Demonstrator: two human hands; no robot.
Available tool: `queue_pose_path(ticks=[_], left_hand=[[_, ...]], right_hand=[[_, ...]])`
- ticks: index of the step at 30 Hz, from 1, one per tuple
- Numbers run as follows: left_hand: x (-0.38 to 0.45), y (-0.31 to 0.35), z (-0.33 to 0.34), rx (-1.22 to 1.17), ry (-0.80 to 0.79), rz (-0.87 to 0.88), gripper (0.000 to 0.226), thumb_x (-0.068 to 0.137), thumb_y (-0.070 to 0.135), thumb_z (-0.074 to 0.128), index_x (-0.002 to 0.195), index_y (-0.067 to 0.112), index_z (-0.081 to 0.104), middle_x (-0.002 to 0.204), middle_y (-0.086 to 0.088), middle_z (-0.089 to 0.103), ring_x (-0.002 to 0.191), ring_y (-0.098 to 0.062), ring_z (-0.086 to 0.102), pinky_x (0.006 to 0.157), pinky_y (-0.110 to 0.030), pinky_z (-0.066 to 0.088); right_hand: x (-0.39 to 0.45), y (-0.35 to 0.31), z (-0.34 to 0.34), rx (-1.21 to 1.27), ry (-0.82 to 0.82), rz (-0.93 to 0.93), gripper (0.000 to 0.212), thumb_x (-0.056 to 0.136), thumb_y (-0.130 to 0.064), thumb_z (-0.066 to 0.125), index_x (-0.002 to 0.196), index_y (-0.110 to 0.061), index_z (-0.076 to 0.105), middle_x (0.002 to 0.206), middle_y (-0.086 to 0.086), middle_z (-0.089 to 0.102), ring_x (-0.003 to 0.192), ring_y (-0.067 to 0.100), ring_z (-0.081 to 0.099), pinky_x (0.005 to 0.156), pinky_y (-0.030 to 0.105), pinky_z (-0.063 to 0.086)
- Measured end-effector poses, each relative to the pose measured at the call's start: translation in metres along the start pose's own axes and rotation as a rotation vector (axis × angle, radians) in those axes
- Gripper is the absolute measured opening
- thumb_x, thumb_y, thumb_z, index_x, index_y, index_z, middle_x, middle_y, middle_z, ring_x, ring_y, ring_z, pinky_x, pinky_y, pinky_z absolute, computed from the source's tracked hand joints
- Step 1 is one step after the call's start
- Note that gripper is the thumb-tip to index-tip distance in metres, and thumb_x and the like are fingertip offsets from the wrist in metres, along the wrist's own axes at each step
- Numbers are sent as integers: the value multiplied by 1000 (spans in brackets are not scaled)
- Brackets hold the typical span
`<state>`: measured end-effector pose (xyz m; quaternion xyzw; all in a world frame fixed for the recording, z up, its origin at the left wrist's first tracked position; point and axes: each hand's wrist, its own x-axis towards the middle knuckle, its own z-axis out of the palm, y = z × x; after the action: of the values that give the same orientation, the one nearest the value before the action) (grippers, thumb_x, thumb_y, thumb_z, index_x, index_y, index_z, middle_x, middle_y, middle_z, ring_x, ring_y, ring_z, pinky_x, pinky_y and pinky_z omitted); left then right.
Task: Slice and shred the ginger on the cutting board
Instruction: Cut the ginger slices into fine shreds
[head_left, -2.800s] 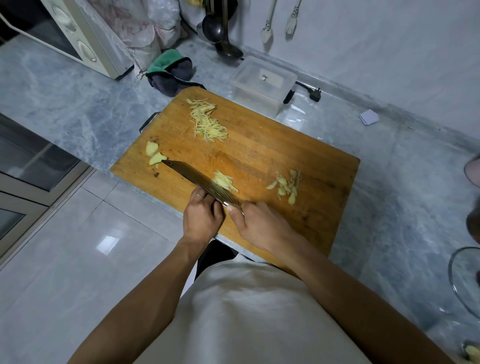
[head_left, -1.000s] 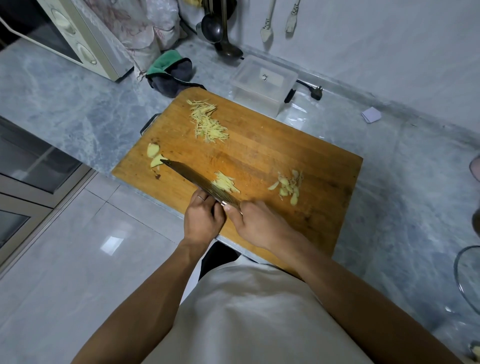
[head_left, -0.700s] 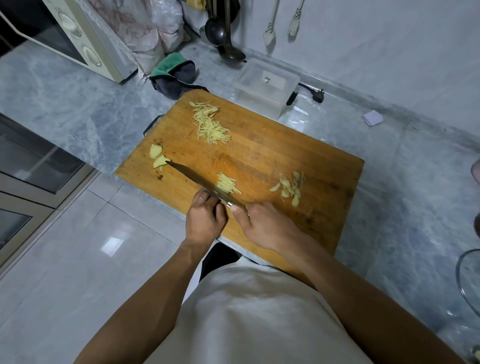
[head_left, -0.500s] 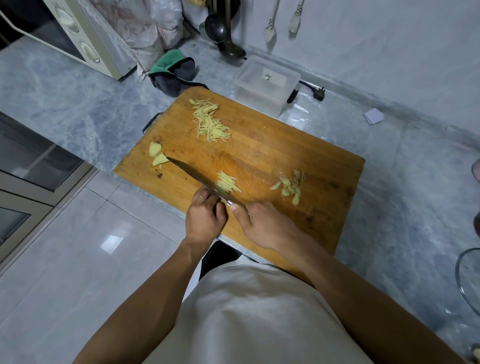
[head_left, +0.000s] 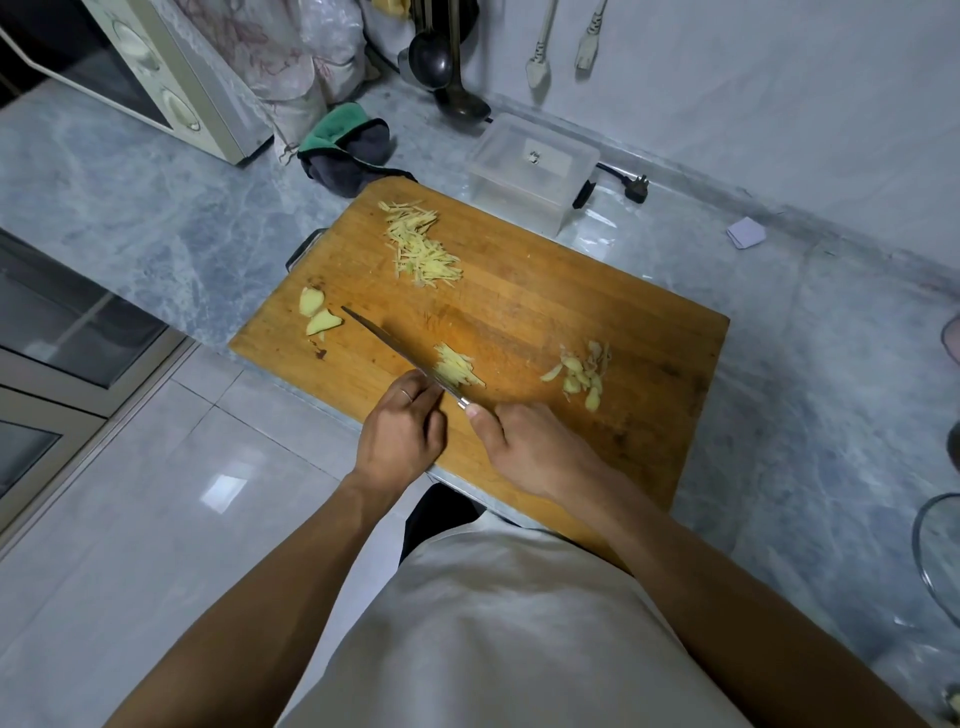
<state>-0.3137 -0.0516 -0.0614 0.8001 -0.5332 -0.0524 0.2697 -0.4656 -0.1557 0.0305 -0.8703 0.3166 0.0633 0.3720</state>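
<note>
A wooden cutting board lies on the grey marble counter. My right hand grips the handle of a knife, whose blade runs up and left across the board. My left hand sits against the blade's left side with its fingers curled down; the ginger under them is hidden. Fresh ginger shreds lie just right of the blade. A larger pile of shreds lies at the board's far side. Two ginger chunks rest at the left edge, and loose slices lie to the right.
A clear plastic box and a black plug sit behind the board. A green-and-grey cloth and a microwave stand at the back left. Ladles hang on the wall. A glass bowl rim shows at the right edge.
Both hands and the knife stay at the same spot near the board's front edge. The blade shifts only slightly, and the view has moved a little.
</note>
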Motion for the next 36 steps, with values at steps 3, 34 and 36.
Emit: queue_pose_path(ticks=[3, 34, 36], left_hand=[[-1, 4, 2, -18, 48, 1, 25, 86, 8, 46, 95, 1, 69, 98, -11, 61, 96, -25, 57, 62, -29, 50], [-4, 6, 15, -101, 147, -131, 37, 86, 11, 43, 104, -2, 73, 107, -16, 68, 111, -34, 58, 90, -47, 52], [-4, 6, 17, -110, 161, -138, 38, 86, 11, 43, 105, -3, 73, 109, -18, 68, 112, -36, 59, 91, -48, 53]], right_hand=[[-4, 0, 3, 6, 21, 4, 60, 106, -51, 30, 64, -13, 47, 66, 12, 58, 66, 35, 59, 59, 43, 47], [4, 0, 9, 41, -5, 6, 60, 107, -51, 28, 58, -18, 39, 60, 6, 48, 62, 28, 49, 60, 34, 34], [3, 3, 6, 47, -4, 14, 60, 107, -50, 29, 57, -18, 38, 58, 3, 46, 58, 24, 47, 61, 33, 33]])
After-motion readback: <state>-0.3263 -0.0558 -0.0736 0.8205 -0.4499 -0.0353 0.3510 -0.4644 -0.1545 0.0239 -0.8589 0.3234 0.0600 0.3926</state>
